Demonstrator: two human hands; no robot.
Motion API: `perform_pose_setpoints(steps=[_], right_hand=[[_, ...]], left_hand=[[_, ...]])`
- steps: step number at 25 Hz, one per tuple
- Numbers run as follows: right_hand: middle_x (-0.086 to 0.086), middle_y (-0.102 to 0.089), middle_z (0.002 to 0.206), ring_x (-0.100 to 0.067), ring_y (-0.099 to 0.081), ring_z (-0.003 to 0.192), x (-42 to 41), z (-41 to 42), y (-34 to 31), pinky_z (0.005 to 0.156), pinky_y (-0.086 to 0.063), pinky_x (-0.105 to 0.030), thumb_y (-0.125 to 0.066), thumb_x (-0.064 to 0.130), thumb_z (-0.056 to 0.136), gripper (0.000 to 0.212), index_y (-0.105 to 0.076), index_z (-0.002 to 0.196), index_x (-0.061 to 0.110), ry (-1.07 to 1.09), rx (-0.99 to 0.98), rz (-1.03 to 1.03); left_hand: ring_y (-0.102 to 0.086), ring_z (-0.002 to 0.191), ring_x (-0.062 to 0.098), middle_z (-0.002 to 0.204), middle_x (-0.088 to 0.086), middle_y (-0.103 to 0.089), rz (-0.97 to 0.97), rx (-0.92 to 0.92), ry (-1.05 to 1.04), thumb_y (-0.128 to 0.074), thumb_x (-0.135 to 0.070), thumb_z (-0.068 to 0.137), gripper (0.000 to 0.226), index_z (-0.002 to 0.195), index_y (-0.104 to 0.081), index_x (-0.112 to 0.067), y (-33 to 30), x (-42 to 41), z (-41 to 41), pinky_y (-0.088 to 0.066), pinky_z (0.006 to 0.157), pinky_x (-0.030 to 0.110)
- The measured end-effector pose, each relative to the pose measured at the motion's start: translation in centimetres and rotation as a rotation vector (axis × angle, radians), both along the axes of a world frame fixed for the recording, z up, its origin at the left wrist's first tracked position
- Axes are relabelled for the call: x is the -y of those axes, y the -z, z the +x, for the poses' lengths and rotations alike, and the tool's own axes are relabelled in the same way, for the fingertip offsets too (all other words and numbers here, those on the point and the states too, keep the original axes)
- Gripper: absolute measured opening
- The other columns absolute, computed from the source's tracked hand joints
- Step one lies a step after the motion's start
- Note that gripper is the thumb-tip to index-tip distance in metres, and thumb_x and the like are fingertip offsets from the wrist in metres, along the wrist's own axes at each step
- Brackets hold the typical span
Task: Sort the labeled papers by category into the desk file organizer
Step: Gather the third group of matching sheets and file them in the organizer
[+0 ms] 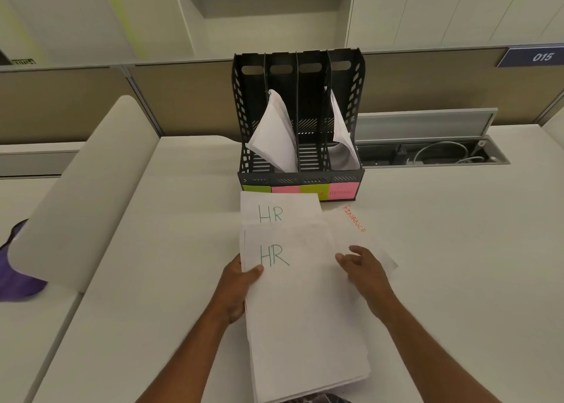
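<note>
Organizer (357,103), black plastic with four upright slots, stands at the back of the white desk (442,250), with sticky notes (344,191) across its front lip: green, pink, yellow-green, pink; the writing on the rightmost pink one is too blurred to read for sure. First slot from the left looks empty, second holds folded white papers (271,134) leaning forward and left, third looks empty, fourth holds curled white sheets (343,140) slumped toward the front. Just in front of the organizer a stack of white papers lies flat on the desk, long axis running from the person toward the organizer, lettering upright to the viewer. Top sheet (299,295) reads HR in green; a second HR sheet (280,210) sticks out from under its far edge, reaching the sticky notes. A FINANCE sheet (357,234), red lettering, pokes out at the right, skewed clockwise so its text runs down toward the right. Left hand (238,283) grips the left edge of the top HR sheet, thumb on top near the letters, fingers underneath. Right hand (366,271) is open, fingers loosely curled, resting over the right edge of the stack on the FINANCE sheet, not clearly pinching anything. Open cable tray (433,155) with wires sits right of the organizer; purple object (18,280) at far left edge
</note>
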State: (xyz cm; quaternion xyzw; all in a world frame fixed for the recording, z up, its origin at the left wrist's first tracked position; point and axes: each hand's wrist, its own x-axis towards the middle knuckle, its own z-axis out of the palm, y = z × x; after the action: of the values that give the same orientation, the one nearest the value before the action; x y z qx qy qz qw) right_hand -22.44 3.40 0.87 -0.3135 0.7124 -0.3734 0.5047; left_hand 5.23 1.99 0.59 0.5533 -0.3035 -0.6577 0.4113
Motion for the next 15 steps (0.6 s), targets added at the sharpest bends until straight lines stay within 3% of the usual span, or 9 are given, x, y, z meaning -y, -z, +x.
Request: perform_pose_setpoints(steps=[3, 5, 8, 11, 13, 15], right_hand=[[-0.009, -0.073, 0.113, -0.030, -0.070, 0.104, 0.6, 0.0, -2.7, 0.096, -0.053, -0.047, -0.074, 0.029, 0.087, 0.039, -0.064, 0.122, 0.014, -0.195, 0.386, 0.086], [-0.008, -0.077, 0.104, -0.030, -0.073, 0.095, 0.8, 1.1, -4.7, 0.091, -0.055, -0.054, -0.070, 0.022, 0.091, 0.023, -0.071, 0.112, 0.013, -0.221, 0.260, -0.022], [0.006, -0.077, 0.092, -0.016, -0.074, 0.082, 1.1, 2.9, -8.5, 0.077, -0.061, -0.039, -0.064, 0.024, 0.093, 0.015, -0.073, 0.105, 0.022, -0.136, 0.035, -0.335], [0.012, -0.075, 0.088, -0.005, -0.070, 0.077, 1.2, 3.6, -12.4, 0.063, -0.054, -0.016, -0.065, 0.035, 0.090, 0.016, -0.072, 0.101, 0.026, -0.069, -0.051, -0.691], [0.010, -0.074, 0.085, -0.006, -0.069, 0.074, 1.3, 3.5, -13.5, 0.060, -0.052, -0.016, -0.068, 0.039, 0.089, 0.012, -0.071, 0.093, 0.029, 0.000, -0.064, -0.844], [0.011, -0.074, 0.085, -0.006, -0.069, 0.074, 1.6, 3.3, -12.9, 0.060, -0.053, -0.017, -0.071, 0.035, 0.088, 0.007, -0.070, 0.090, 0.028, 0.043, -0.029, -0.859]], left_hand=[[-0.074, 0.099, 0.030, 0.113, 0.010, -0.076, -0.026, -0.058, -0.001, -0.060, -0.001, 0.095, 0.029, 0.120, -0.067, -0.014, -3.0, 0.4, -0.1, -0.062, 0.077, 0.041], [-0.075, 0.096, 0.028, 0.108, 0.009, -0.078, -0.091, 0.006, -0.017, -0.064, -0.005, 0.094, 0.026, 0.118, -0.068, -0.012, -5.3, 0.3, -0.8, -0.062, 0.076, 0.040], [-0.076, 0.093, 0.024, 0.100, 0.003, -0.080, -0.300, 0.144, -0.007, -0.070, -0.013, 0.092, 0.018, 0.106, -0.076, -0.021, -9.4, 0.2, -2.0, -0.061, 0.072, 0.032], [-0.075, 0.096, 0.013, 0.103, -0.009, -0.079, -0.561, 0.180, 0.010, -0.072, -0.030, 0.088, 0.018, 0.102, -0.076, -0.041, -13.7, 0.0, -2.9, -0.059, 0.074, 0.021], [-0.072, 0.103, 0.009, 0.111, -0.014, -0.076, -0.705, 0.165, 0.015, -0.072, -0.040, 0.087, 0.025, 0.111, -0.070, -0.046, -15.2, 0.2, -3.3, -0.058, 0.079, 0.021], [-0.071, 0.106, 0.012, 0.113, -0.012, -0.075, -0.737, 0.181, 0.016, -0.073, -0.044, 0.084, 0.031, 0.115, -0.068, -0.044, -14.6, 0.7, -3.7, -0.060, 0.081, 0.028]])
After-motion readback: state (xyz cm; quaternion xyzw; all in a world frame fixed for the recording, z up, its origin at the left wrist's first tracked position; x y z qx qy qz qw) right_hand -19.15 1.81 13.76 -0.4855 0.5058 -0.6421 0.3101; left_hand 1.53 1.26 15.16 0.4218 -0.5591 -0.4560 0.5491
